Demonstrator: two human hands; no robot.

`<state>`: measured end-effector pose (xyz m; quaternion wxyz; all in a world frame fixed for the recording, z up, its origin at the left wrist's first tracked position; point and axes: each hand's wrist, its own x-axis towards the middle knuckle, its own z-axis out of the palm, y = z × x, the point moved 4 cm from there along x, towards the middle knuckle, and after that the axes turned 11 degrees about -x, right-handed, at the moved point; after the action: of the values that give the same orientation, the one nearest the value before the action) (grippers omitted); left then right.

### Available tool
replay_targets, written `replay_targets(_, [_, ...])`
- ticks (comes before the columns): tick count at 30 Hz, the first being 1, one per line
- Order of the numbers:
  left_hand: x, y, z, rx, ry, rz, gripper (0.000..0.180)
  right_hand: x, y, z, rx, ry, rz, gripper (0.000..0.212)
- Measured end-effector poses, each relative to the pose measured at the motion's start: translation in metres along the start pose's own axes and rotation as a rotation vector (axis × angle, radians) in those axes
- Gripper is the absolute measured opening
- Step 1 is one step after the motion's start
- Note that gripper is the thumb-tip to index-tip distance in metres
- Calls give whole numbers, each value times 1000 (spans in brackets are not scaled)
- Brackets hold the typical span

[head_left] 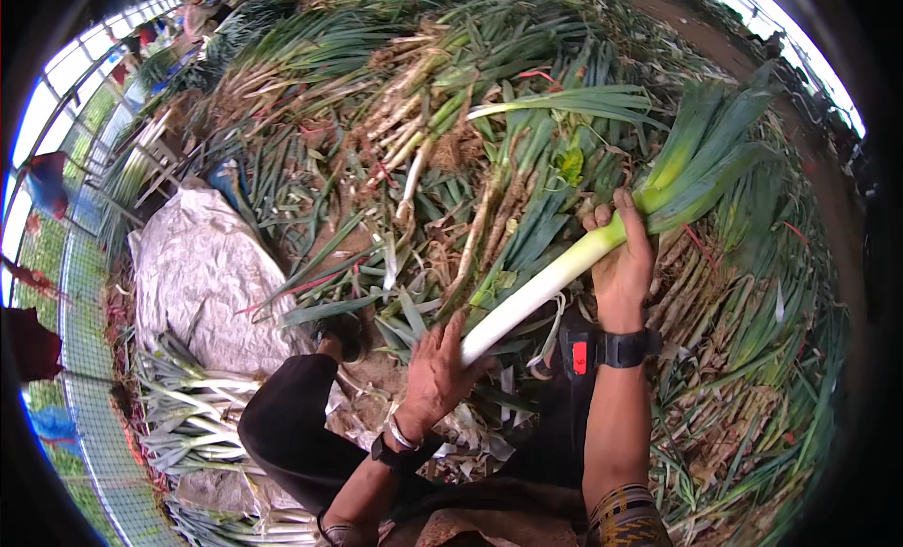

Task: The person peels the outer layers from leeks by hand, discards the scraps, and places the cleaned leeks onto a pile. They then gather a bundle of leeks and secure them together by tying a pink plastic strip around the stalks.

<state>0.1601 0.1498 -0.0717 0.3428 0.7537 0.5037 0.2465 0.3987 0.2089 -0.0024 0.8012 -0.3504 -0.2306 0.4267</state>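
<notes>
A large leek (pixel 550 288) with a clean white shank and broad green leaves lies slantwise across the space before me. My right hand (pixel 625 269) grips it where the white turns to green, fingers wrapped round the shank. At the lower white end, my left hand (pixel 438 378) closes against the base, and its thumb is hidden. The leaves (pixel 710 157) fan out to the upper right, past my right hand. Each wrist carries a dark strap, and the right one has a small device with a red patch.
Heaps of untrimmed leeks (pixel 404 86) with roots and brown outer leaves spread ahead and to the right. Cleaned white leeks (pixel 202 411) lie at the left, beside a pale woven sack (pixel 202 279). Netting (pixel 103 359) runs along the left edge. Leaf scraps litter the ground.
</notes>
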Motion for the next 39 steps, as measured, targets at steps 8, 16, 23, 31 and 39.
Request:
replay_targets(8, [3,2,28,-995,-819,-365,47,-10,-19,23,70,-483,-33,49])
replay_targets(16, [53,64,9,-621,39,188,33,-22,0,26,-139,-245,86,30])
replay_targets(23, [21,43,-14,-1033,140,222,18,-4,3,8,-13,25,95,26])
replay_targets(31, [-66,-21,-125,-1401,652,-21,21,15,-21,-39,45,140,44,26])
replay_targets(39, [-114,-45,-166,-424,540,-279,88,19,-20,-44,58,65,48,24])
